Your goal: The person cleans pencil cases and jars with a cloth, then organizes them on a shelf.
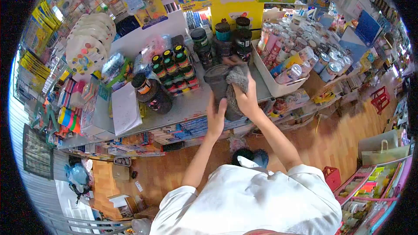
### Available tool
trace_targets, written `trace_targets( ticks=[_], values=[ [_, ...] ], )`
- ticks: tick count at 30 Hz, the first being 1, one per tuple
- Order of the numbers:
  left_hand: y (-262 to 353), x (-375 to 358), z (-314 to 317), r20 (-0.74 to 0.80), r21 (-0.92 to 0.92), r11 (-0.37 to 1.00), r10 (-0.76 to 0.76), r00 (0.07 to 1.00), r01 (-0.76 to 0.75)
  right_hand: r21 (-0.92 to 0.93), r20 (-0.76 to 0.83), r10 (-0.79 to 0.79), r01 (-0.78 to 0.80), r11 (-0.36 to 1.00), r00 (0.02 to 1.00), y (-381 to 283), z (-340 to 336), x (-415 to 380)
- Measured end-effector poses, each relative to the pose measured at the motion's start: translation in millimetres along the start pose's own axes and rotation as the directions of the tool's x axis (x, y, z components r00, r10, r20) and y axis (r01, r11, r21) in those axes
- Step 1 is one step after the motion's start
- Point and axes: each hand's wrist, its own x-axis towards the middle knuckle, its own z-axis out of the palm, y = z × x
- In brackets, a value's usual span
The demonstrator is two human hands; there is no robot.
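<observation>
My left hand point(215, 115) is wrapped round a dark, wide-lidded jar point(216, 75), held tilted above the front of the counter. In my right hand point(247, 98) a fluffy grey cloth point(237, 80) is bunched up and pressed against the jar's side. Slight blur hides any label on the jar. Just behind stand more dark jars: one with a black lid point(200, 41), one with a teal band point(223, 32), and others at their right. Another black-capped dark jar point(152, 93) stands to the left, beside a stacked pack of small paint pots point(174, 67).
A white bin point(278, 85) full of glitter tubes stands at the right of the counter point(187, 109). White paint palettes point(87, 54) hang at the left. A white paper point(126, 109) lies near the front edge. Packaged goods hang along the back.
</observation>
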Motion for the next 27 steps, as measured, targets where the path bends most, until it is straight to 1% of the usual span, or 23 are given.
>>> trace_targets(
  ticks=[1,2,3,4,6,7,8,10,11,12,13,14,16,17,18,19,20,21,22,24,25,26,27],
  values=[
    [-8,0,-3,0.004,-0.122,0.992,-0.035,0.999,0.035,0.049,-0.023,-0.036,0.037,0.998,0.999,-6,5,3],
    [-13,-2,-5,0.009,-0.243,0.968,-0.070,0.998,0.070,-0.010,0.058,-0.096,0.097,0.995,0.994,0,4,-3],
    [-8,-2,-4,0.006,-0.247,0.967,-0.069,0.998,0.069,-0.058,0.139,-0.156,0.165,0.985,0.978,5,3,-8],
    [5,-1,-4,-0.020,-0.355,0.930,-0.103,0.994,0.090,-0.046,0.170,-0.213,0.223,0.974,0.962,9,9,-21],
    [27,2,-9,-0.061,-0.551,0.827,-0.177,0.982,0.114,0.026,0.171,-0.053,0.049,0.998,0.984,6,15,-55],
    [29,6,-13,-0.136,-0.595,0.794,-0.252,0.958,0.125,0.032,0.176,-0.057,0.053,0.998,0.983,8,17,-67],
    [32,3,-21,-0.089,-0.614,0.781,-0.214,0.973,0.116,0.044,0.192,-0.044,0.036,0.998,0.980,13,19,-78],
    [18,2,-26,-0.282,-0.333,0.943,-0.103,0.954,0.004,0.056,0.207,-0.026,0.014,0.998,0.978,14,19,-83],
    [11,-2,-26,-0.281,-0.330,0.944,-0.107,0.954,0.009,0.142,0.221,0.176,-0.210,0.967,0.959,15,17,-84],
    [16,-3,-17,-0.374,-0.141,0.990,-0.035,0.927,-0.019,0.222,0.249,0.364,-0.419,0.881,0.897,14,16,-82],
    [19,-3,-12,-0.446,0.055,0.998,0.056,0.894,-0.035,0.254,0.189,0.342,-0.382,0.889,0.921,7,16,-72],
    [17,-4,-17,-0.438,0.056,0.998,0.056,0.897,-0.036,0.281,0.127,0.318,-0.341,0.897,0.940,1,16,-62],
    [14,-10,-27,-0.105,-0.040,0.996,-0.089,0.990,0.085,0.374,0.104,0.338,-0.352,0.858,0.935,-24,9,-48],
    [12,-13,-25,-0.060,-0.161,0.979,-0.139,0.988,0.128,0.332,0.147,0.238,-0.275,0.902,0.960,-20,2,-39],
    [13,-12,-21,-0.051,-0.162,0.978,-0.141,0.989,0.131,0.331,0.139,0.239,-0.272,0.903,0.961,-19,-4,-32],
    [13,-8,-16,-0.080,-0.035,0.999,0.003,0.997,-0.006,0.219,0.230,0.304,-0.354,0.909,0.924,-18,-9,-27],
    [15,0,-15,-0.049,0.111,0.970,0.223,0.974,-0.217,0.098,0.311,0.374,-0.421,0.902,0.873,-18,-12,-25],
    [23,10,-11,-0.016,0.247,0.876,0.432,0.902,-0.415,0.193,0.257,0.280,-0.333,0.923,0.925,-16,-7,-27],
    [32,10,-11,-0.010,0.243,0.876,0.431,0.902,-0.416,0.192,0.251,0.281,-0.332,0.924,0.927,-14,-3,-32],
    [46,8,-10,0.051,0.373,0.877,0.307,0.950,-0.304,0.145,0.046,0.118,-0.124,0.982,0.992,-7,1,-36],
    [55,5,0,0.018,0.173,0.955,0.243,0.970,-0.242,0.093,0.032,-0.020,0.017,0.996,0.999,-3,1,-33],
    [52,0,5,0.018,0.171,0.956,0.239,0.971,-0.239,0.090,0.032,-0.017,0.014,0.996,0.999,-1,-2,-31],
    [47,-7,8,-0.010,0.139,0.973,0.190,0.982,-0.187,0.057,0.056,-0.126,0.123,0.991,0.990,-1,-4,-28]
  ],
)
